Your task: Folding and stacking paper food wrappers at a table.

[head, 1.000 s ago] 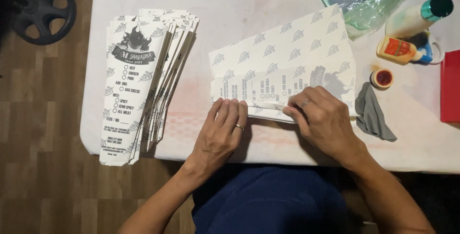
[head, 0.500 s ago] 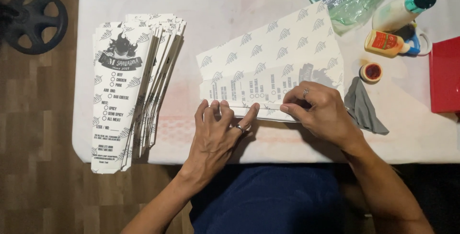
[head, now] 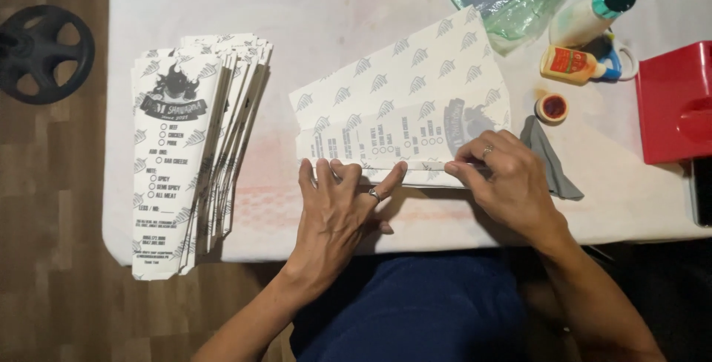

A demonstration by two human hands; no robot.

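Near the table edge (head: 460,228), our left hand (head: 337,214) presses spread fingers flat on the printed paper sheet (head: 404,102); right hand (head: 508,180) pinches its folded near edge. We'd keep pressure even w/ edges aligned, for a crisp crease.

A home craft table: white-covered table (head: 445,6) on wood flooring, glue bottle (head: 569,64), stacked printed paper sleeves (head: 194,147).

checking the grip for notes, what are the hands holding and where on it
Nothing is lifted: left hand and right hand press the printed paper sheet flat against the table along its near folded edge.
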